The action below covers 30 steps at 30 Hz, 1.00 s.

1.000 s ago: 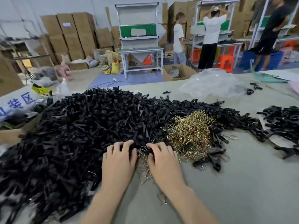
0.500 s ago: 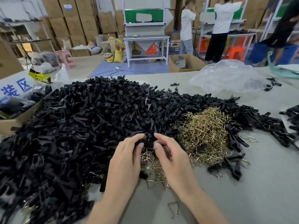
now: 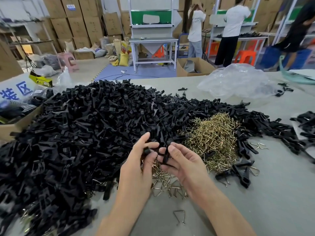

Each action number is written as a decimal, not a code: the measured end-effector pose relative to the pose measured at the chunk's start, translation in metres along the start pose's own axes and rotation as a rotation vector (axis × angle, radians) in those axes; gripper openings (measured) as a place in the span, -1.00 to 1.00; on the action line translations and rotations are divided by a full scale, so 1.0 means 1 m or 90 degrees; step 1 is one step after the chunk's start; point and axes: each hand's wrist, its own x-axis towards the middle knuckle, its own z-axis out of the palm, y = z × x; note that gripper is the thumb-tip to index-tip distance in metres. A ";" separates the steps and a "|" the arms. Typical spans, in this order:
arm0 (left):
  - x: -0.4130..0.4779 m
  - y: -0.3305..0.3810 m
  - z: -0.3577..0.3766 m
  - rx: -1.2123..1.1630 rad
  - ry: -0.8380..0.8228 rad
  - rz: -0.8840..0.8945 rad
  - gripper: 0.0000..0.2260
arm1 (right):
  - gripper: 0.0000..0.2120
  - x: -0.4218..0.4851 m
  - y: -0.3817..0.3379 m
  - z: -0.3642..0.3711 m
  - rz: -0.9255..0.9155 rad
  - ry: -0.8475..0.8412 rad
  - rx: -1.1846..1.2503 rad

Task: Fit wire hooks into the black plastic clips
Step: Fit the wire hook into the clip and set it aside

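Observation:
A big heap of black plastic clips (image 3: 88,133) covers the left and middle of the grey table (image 3: 272,193). A mound of brass-coloured wire hooks (image 3: 213,138) lies to its right, with more hooks (image 3: 163,178) scattered under my hands. My left hand (image 3: 141,167) pinches a black clip piece (image 3: 147,151) between thumb and fingers. My right hand (image 3: 184,160) grips another black clip (image 3: 165,155), held upright. The two hands are raised above the table, close together. A single wire hook (image 3: 179,216) lies on the table near my forearms.
Assembled clips (image 3: 242,174) lie right of the hooks, and more black clips (image 3: 305,126) at the far right. A clear plastic bag (image 3: 238,82) sits at the back right, a cardboard box (image 3: 15,125) at the left edge. People stand at workbenches beyond the table.
Both hands have lifted off the pile, each coming up with a black clip piece. The camera has tilted and moved closer to the table.

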 end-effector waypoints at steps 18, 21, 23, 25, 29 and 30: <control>0.015 -0.004 -0.006 -0.656 -0.053 -0.384 -0.63 | -0.81 0.003 -0.003 -0.002 0.008 0.018 0.100; 0.014 -0.005 -0.007 -0.645 -0.083 -0.398 -0.63 | -0.77 0.002 -0.004 -0.001 0.020 0.029 0.119; 0.013 -0.005 -0.006 -0.651 -0.100 -0.403 -0.64 | -0.69 0.001 -0.005 -0.001 0.027 0.023 0.106; 0.012 -0.005 -0.006 -0.651 -0.099 -0.407 -0.66 | -0.63 -0.001 -0.004 -0.001 0.026 0.018 0.079; 0.009 -0.002 0.000 -0.655 -0.080 -0.409 -0.69 | -0.65 -0.004 -0.001 0.003 0.011 -0.013 0.017; 0.009 -0.001 0.001 -0.655 -0.064 -0.411 -0.68 | -0.66 -0.004 0.000 0.004 0.001 -0.017 -0.026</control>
